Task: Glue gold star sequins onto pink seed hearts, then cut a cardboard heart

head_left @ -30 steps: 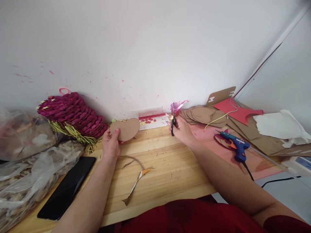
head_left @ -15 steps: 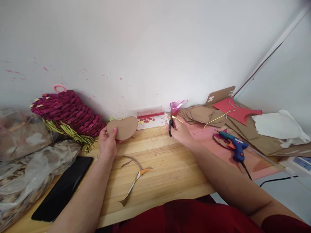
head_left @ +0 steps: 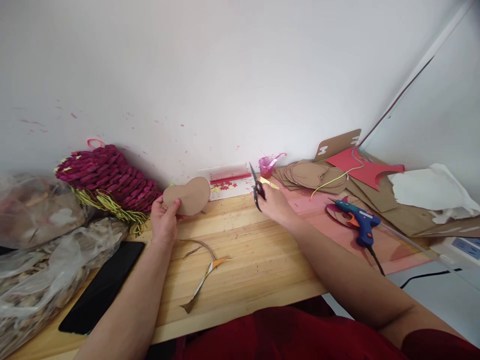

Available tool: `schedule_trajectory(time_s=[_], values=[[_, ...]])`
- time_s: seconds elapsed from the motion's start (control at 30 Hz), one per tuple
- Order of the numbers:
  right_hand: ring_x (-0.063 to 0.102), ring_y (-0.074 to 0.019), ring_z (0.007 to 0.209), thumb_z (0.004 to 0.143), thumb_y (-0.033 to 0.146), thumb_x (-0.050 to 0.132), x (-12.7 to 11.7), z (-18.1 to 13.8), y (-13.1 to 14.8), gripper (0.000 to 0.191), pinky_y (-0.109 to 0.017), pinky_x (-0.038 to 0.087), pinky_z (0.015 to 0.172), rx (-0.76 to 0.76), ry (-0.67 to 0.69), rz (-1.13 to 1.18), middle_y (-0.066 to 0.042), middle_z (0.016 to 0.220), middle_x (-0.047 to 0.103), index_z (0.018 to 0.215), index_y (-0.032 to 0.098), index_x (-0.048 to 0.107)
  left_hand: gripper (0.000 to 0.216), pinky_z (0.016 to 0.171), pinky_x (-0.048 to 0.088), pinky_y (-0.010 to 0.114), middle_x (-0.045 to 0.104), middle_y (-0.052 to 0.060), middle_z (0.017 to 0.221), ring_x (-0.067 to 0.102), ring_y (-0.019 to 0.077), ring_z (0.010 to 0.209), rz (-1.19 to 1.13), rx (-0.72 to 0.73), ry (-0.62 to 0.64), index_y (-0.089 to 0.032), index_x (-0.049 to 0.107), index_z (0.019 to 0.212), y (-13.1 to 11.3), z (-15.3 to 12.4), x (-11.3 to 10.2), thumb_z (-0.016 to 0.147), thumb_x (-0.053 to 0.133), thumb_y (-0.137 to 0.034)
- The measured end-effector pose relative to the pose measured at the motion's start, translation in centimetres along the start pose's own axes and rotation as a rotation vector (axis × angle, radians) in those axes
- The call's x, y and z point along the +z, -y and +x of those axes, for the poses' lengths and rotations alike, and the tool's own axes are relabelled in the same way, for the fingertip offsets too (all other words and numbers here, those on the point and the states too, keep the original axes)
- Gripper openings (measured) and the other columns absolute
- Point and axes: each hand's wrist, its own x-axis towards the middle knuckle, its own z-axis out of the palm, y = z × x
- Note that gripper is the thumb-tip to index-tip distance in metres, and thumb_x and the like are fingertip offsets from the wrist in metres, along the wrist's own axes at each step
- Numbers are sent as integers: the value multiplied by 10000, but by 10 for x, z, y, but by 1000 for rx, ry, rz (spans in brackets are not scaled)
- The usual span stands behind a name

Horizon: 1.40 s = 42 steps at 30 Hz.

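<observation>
My left hand (head_left: 164,221) is closed on a brown heart-shaped cardboard cutout (head_left: 189,196), held upright above the wooden table (head_left: 255,260) near the wall. My right hand (head_left: 274,203) grips black scissors (head_left: 256,189) with the blades pointing up and left, a small yellow scrap beside the fingers. The two hands are apart, with the cutout to the left of the scissors. Curled cardboard trimmings (head_left: 204,272) lie on the table between my forearms.
A magenta and yellow woven pile (head_left: 107,180) sits at the back left beside clear plastic bags (head_left: 33,250). A black phone (head_left: 101,285) lies front left. At the right are a blue glue gun (head_left: 356,220), stacked brown cutouts (head_left: 311,175), red card (head_left: 362,167) and a pink cup (head_left: 267,165).
My right hand moved slightly left with the scissors, whose blades now tilt to the left. The left hand and cutout stayed almost in place.
</observation>
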Motion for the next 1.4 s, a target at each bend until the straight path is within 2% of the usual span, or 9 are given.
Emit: schedule_trajectory(time_s=[0.2,0.33,0.47,0.63,0.73,0.83,0.97,1.13,1.4], values=[[624,-188,625,836,362,683,14,-22,15,201,-274,410,587,-73,120,146,-21,648,671,719,226,592,620,525,436,161,630,40,1074,586,125,767,-9,36,56,-230,549,1066,-7,-3,-1,526,830,-345],[639,-169,632,816,425,701,7,-9,9,232,-253,420,536,-35,46,331,-11,718,675,793,232,575,639,518,470,175,642,29,1013,597,120,721,-6,-3,135,-237,529,1062,-18,-15,8,527,852,-370],[644,-153,531,777,536,711,1,7,1,344,-227,373,399,73,26,544,-16,742,678,844,228,576,633,527,522,226,663,22,955,624,143,714,3,-96,314,-229,525,1058,-28,-45,37,544,874,-349],[541,-112,432,601,490,849,3,11,-3,401,-216,316,348,136,-16,749,40,602,603,750,211,602,616,619,585,300,680,60,1072,664,193,857,21,-126,558,-219,515,1121,-36,-78,80,641,847,-417],[572,-121,520,584,449,849,-3,15,-3,368,-233,418,446,142,-112,870,36,618,622,721,202,613,555,803,596,393,634,121,1276,655,249,1072,200,-17,759,-206,518,1240,-35,-76,88,851,607,-591],[644,-160,678,610,448,810,-15,21,-5,345,-268,489,574,140,-257,972,18,721,678,767,212,612,647,1051,469,469,575,151,1405,552,277,1292,760,272,1075,-178,532,1328,-27,-69,87,991,181,-603],[673,-190,789,624,443,789,-25,26,-7,332,-297,504,656,138,-374,1046,16,772,700,788,229,596,591,1231,106,520,427,131,1548,222,319,1503,1075,469,1266,-146,517,1397,-7,-80,101,965,388,-529],[648,-174,703,584,429,829,-21,24,-5,356,-280,473,603,153,-379,1064,33,688,658,753,224,593,772,1215,141,518,209,256,1608,167,364,1509,1278,526,1297,-12,304,1504,7,-113,123,944,438,-526],[574,-134,619,556,426,848,-19,22,-3,374,-255,415,554,180,-360,1049,62,615,585,727,218,589,582,1193,274,414,364,158,1578,336,283,1450,1329,634,1307,-101,399,1477,-6,-112,110,972,452,-386]])
